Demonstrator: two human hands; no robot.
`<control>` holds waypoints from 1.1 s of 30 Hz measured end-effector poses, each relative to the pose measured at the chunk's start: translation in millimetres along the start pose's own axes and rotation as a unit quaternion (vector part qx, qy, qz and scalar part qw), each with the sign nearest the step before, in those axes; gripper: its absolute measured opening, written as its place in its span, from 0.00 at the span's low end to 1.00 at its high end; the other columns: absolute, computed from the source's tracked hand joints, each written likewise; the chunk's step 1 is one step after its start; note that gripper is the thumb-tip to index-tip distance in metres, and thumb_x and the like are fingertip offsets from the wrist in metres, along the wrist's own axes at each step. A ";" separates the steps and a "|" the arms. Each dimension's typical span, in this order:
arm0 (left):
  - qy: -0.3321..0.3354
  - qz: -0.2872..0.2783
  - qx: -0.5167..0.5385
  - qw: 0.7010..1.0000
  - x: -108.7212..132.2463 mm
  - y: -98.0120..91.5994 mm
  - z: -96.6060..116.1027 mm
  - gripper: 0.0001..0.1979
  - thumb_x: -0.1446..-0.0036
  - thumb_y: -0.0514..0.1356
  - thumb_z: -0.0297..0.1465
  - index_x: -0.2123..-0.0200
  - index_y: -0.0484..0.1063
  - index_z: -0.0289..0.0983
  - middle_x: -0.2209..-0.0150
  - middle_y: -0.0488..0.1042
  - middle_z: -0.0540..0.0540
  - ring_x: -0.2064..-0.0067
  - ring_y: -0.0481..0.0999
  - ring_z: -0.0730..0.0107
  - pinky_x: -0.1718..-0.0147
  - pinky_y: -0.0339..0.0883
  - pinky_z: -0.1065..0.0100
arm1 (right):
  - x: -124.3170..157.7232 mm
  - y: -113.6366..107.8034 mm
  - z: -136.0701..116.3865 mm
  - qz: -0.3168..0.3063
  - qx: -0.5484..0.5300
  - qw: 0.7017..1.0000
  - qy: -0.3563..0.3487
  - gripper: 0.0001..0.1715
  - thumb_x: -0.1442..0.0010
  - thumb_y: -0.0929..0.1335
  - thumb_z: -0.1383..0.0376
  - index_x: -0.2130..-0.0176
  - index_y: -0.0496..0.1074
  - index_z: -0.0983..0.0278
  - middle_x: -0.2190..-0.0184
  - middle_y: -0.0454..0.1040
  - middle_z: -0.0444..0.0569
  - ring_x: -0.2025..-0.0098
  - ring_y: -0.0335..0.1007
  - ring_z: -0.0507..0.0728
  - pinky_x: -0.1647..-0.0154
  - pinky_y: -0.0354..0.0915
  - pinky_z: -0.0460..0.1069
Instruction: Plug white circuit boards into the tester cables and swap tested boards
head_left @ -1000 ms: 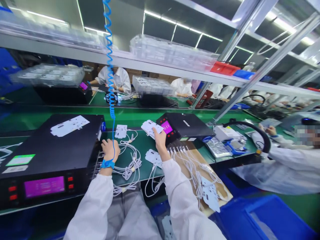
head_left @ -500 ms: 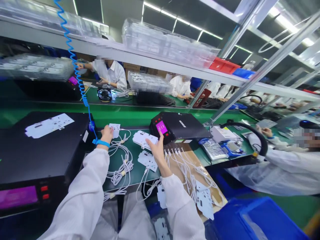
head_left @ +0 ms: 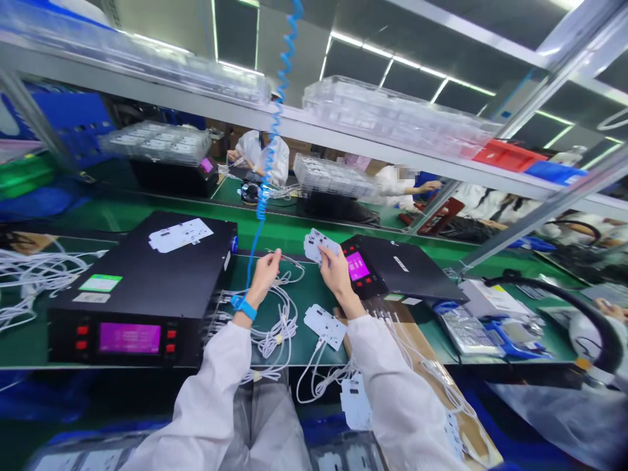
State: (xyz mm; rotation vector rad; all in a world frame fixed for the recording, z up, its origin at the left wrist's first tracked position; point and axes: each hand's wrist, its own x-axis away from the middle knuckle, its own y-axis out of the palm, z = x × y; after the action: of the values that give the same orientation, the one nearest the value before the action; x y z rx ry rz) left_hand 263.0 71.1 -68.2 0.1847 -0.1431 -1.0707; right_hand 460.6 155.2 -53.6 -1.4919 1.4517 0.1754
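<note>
A white board (head_left: 314, 243) is up in the right hand (head_left: 338, 267), to the right of the large black unit (head_left: 169, 281); thumb and fingers clasp it near one edge, probably to leave most of its face uncovered. Whether another lies under it, I cannot tell. The left hand (head_left: 265, 273), just right of the large black unit, pinches a thin piece (head_left: 284, 256) seen almost edge-on; a fingertip grip presumably suits something so slight. White cables (head_left: 282, 330) lie looped to the right of the large black unit, perhaps bundled to keep the slack tidy. Farther right of it, a cabled board (head_left: 326, 326) rests on the bench (head_left: 307, 288), and a loose board (head_left: 180, 235) lies atop the large black unit, likely a handy shelf
</note>
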 end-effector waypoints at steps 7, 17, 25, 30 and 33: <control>0.050 -0.020 -0.019 0.998 17.0 7.2 -7.1 0.34 0.45 0.59 0.63 0.78 0.69 0.36 0.80 0.59 0.54 0.73 0.57 0.74 0.73 0.51 0.68 | 13.9 21.0 -27.5 -0.017 0.031 0.990 -0.135 0.19 0.31 0.64 0.60 0.50 0.80 0.62 0.44 0.77 0.60 0.43 0.76 0.62 0.43 0.75 0.59; 0.093 -0.035 -0.043 0.994 14.3 19.2 -23.4 0.34 0.40 0.51 0.65 0.78 0.52 0.41 0.78 0.51 0.56 0.74 0.53 0.75 0.73 0.51 0.67 | 45.2 45.3 -35.7 0.082 0.097 0.977 -0.169 0.16 0.31 0.67 0.57 0.61 0.81 0.64 0.51 0.81 0.60 0.54 0.82 0.60 0.56 0.78 0.51; 0.114 -0.092 -0.195 0.970 32.1 28.9 -42.6 0.17 0.35 0.59 0.45 0.69 0.67 0.39 0.67 0.72 0.43 0.60 0.74 0.59 0.56 0.68 0.57 | 32.9 47.7 -33.6 0.247 0.095 0.960 0.093 0.28 0.33 0.63 0.47 0.73 0.73 0.64 0.68 0.78 0.65 0.59 0.80 0.71 0.55 0.74 0.63; 0.166 -0.133 -0.278 0.937 42.6 39.9 -44.3 0.11 0.31 0.54 0.37 0.62 0.70 0.37 0.60 0.76 0.38 0.49 0.75 0.49 0.43 0.67 0.48 | 33.8 46.4 -42.1 0.266 0.029 0.944 0.195 0.26 0.35 0.64 0.46 0.75 0.70 0.61 0.75 0.76 0.57 0.64 0.78 0.70 0.54 0.72 0.64; 0.186 -0.134 -0.303 0.925 41.6 40.8 -42.5 0.14 0.30 0.50 0.38 0.57 0.71 0.36 0.60 0.77 0.35 0.49 0.76 0.47 0.47 0.69 0.49 | 35.5 48.4 -34.1 0.287 -0.036 0.933 0.215 0.26 0.36 0.66 0.45 0.71 0.74 0.63 0.70 0.80 0.58 0.63 0.78 0.69 0.53 0.73 0.63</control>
State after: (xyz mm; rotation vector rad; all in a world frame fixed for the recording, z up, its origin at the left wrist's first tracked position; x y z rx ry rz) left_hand 326.3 56.9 -99.7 -0.1602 0.5707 -1.2834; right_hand 413.1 118.3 -87.5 -1.1630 2.2429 0.2671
